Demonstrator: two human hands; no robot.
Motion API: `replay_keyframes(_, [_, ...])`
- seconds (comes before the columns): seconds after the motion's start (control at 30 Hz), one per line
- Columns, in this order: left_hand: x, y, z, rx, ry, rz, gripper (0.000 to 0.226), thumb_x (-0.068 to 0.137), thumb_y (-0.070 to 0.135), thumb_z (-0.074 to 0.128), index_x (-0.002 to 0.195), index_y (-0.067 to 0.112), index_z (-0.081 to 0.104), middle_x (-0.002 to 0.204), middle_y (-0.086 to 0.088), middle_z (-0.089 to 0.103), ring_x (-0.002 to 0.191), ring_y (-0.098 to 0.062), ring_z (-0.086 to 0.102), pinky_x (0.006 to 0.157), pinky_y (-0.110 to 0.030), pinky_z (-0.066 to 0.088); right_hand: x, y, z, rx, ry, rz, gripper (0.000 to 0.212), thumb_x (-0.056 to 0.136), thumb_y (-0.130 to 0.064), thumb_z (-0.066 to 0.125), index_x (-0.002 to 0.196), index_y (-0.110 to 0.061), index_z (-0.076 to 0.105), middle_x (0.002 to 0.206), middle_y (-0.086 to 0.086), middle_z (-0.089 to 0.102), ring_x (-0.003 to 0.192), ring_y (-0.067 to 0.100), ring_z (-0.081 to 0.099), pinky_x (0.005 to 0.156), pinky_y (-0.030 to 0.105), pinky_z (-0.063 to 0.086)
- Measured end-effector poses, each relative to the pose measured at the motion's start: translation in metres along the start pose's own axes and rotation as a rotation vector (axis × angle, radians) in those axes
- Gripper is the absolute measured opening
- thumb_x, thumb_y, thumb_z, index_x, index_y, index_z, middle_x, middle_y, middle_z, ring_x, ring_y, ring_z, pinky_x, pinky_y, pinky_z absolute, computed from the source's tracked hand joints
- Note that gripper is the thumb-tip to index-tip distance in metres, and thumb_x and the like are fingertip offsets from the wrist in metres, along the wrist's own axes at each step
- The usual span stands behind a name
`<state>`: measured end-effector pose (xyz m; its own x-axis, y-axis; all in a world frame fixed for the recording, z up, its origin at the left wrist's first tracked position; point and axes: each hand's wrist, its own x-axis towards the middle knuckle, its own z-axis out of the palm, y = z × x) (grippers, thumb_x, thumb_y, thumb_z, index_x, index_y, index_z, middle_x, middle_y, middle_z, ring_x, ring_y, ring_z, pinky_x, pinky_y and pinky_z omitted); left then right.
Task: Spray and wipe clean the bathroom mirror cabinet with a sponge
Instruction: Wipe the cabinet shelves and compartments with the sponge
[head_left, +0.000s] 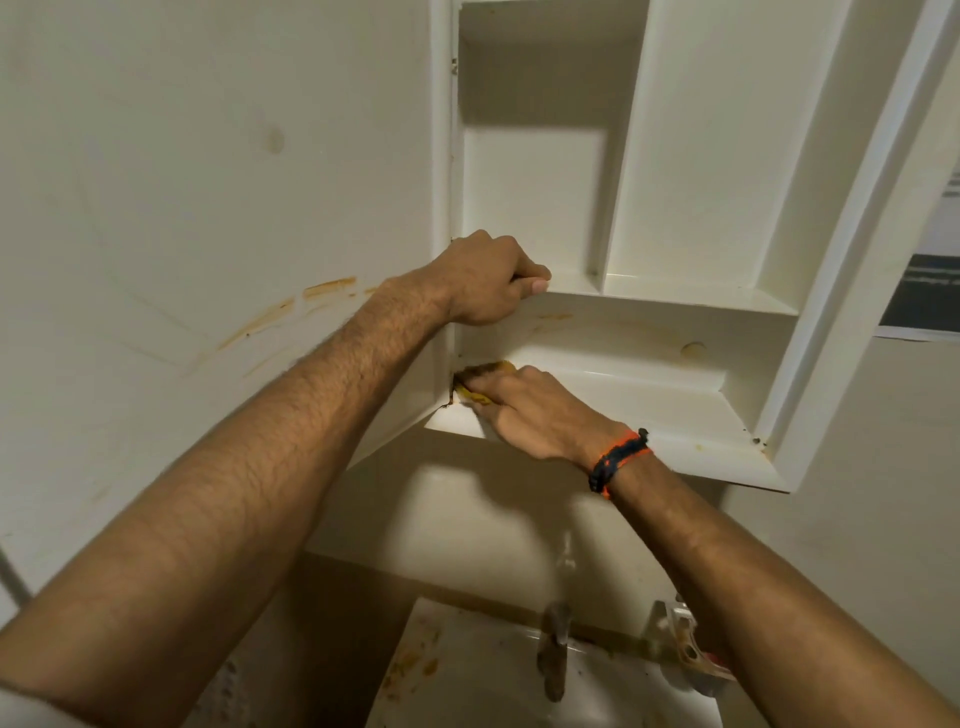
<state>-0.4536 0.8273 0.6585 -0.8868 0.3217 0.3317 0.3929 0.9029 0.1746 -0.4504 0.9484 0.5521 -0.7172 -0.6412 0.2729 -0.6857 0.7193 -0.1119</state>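
My right hand (524, 410) presses the sponge (480, 382) into the lower-left corner of the cabinet (691, 218), fingers curled over it, while my left hand (485, 280) grips the edge of the shelf (675, 301) above. I worry about leaning too hard on that shelf and straining it, or the sponge snagging at the corner seam and smearing the orange stains (291, 317) rather than lifting them.

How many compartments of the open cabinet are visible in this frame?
4. Upper left compartment, middle left compartment above the left hand, tall right compartment, and wide bottom compartment where the right hand presses the sponge. More may lie above the frame.
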Motion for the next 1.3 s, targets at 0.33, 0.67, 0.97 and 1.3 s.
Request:
replay_keyframes(0.33, [0.0,0.003,0.0,0.005,0.015,-0.003,0.028,0.103,0.036,0.046,0.121,0.027,0.066,0.127,0.01,0.065,0.115,-0.015,0.058,0.114,-0.039,0.035,0.021,0.001,-0.005,0.049,-0.02,0.082,0.039,0.093,-0.009,0.041,0.127,-0.017,0.058,0.125,0.014,0.065,0.109,0.037,0.055,0.088,0.035,0.044])
replay_keyframes(0.67, [0.0,-0.001,0.002,-0.01,0.018,-0.006,0.038,0.103,0.036,0.045,0.137,0.024,0.056,0.141,0.009,0.055,0.13,-0.016,0.051,0.116,-0.037,0.032,-0.046,0.01,0.011,-0.076,0.158,0.049,0.047,0.096,-0.014,0.042,0.143,-0.015,0.045,0.146,0.001,0.048,0.131,0.022,0.045,0.106,0.031,0.038])
replay_keyframes(0.97, [0.0,-0.003,0.009,-0.015,0.079,-0.023,0.035,0.103,0.038,0.044,0.132,0.028,0.061,0.135,0.007,0.061,0.125,-0.017,0.055,0.111,-0.034,0.032,-0.04,0.027,-0.011,-0.001,0.136,0.232,0.034,0.087,-0.007,0.044,0.116,-0.014,0.06,0.12,0.007,0.065,0.103,0.037,0.058,0.081,0.038,0.047])
replay_keyframes(1.3, [0.0,-0.003,0.012,-0.011,0.114,-0.017,0.035,0.103,0.038,0.044,0.134,0.029,0.059,0.133,0.002,0.063,0.122,-0.022,0.058,0.111,-0.037,0.035,-0.09,0.032,0.001,-0.07,0.251,0.194,0.046,0.096,-0.013,0.044,0.142,-0.014,0.046,0.144,0.004,0.051,0.129,0.024,0.048,0.108,0.035,0.04])
